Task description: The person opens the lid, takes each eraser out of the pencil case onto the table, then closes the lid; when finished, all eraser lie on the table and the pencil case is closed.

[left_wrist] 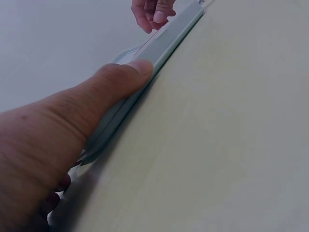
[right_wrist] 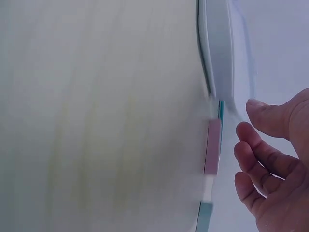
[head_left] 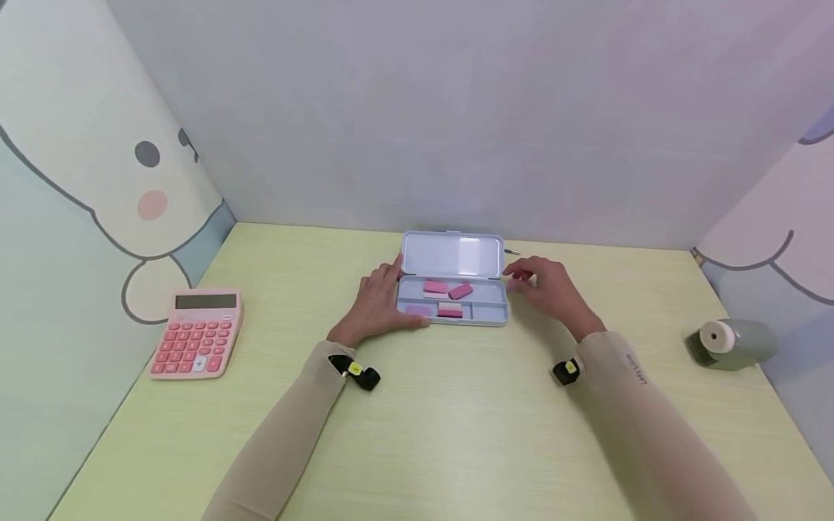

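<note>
An open light-blue pencil case (head_left: 489,312) stands mid-table with its lid (head_left: 452,255) upright. Inside lie two pink erasers (head_left: 435,288), a purple one (head_left: 418,310) and a pink-and-white one (head_left: 450,310). My left hand (head_left: 381,300) lies flat beside the case's left end. Its thumb (left_wrist: 116,82) presses along the front wall of the case (left_wrist: 166,38). My right hand (head_left: 541,284) hovers by the lid's right edge with relaxed fingers and holds nothing. In the right wrist view the right hand (right_wrist: 273,164) stays clear of the lid (right_wrist: 217,48), and a pink eraser (right_wrist: 212,145) shows.
A pink calculator (head_left: 198,333) lies at the left edge of the yellow-green table (head_left: 417,434). A grey-green pencil sharpener (head_left: 730,344) stands at the right. A pen tip (head_left: 512,252) pokes out behind the lid. Panels wall in the back and both sides.
</note>
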The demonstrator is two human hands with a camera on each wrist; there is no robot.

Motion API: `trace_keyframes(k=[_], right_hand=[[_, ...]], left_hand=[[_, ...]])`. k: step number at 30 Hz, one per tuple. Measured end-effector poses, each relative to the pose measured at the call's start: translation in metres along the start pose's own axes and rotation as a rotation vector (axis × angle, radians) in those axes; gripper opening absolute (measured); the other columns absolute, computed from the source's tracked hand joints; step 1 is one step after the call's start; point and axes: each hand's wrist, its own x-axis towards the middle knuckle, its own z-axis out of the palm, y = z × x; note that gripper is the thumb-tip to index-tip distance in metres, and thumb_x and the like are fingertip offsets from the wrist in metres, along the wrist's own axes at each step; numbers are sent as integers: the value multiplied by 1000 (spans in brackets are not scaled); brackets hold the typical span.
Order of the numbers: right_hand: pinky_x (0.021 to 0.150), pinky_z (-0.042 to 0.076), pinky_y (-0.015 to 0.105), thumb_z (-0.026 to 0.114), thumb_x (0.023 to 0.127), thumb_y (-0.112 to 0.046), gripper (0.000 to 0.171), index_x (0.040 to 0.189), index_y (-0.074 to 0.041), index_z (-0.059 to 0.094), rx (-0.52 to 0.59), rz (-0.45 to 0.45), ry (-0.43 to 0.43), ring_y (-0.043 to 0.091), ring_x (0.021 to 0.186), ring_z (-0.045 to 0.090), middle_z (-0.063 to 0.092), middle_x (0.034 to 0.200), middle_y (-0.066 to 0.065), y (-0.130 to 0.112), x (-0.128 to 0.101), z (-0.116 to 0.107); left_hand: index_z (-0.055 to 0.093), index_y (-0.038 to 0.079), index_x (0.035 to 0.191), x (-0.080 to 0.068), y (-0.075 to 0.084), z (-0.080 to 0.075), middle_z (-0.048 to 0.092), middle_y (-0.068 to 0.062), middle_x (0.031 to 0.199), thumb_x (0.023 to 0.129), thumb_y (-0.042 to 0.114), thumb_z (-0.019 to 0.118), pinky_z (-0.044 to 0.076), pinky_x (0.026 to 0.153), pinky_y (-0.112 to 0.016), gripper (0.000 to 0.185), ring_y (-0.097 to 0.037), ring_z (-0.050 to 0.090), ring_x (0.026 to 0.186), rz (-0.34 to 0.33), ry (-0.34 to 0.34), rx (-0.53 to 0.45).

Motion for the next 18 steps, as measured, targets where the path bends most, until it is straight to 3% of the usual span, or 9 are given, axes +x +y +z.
trace_keyframes(k=[10,18], right_hand=[[99,57,49,72,100,-4,27,125,-10,80,41,-55,-38,30,100,67,80,111,13,-27,9,24],[95,59,44,76,100,-9,30,128,-16,80,-7,-70,-107,25,96,66,81,112,8,-42,14,34]], left_hand=[[3,17,175,-1,1,0,47,-16,157,69,66,91,28,125,-56,146,-36,45,141,-8,-6,-3],[3,17,175,1,0,0,47,-15,157,69,67,91,28,125,-56,146,-35,45,142,-11,-8,13]])
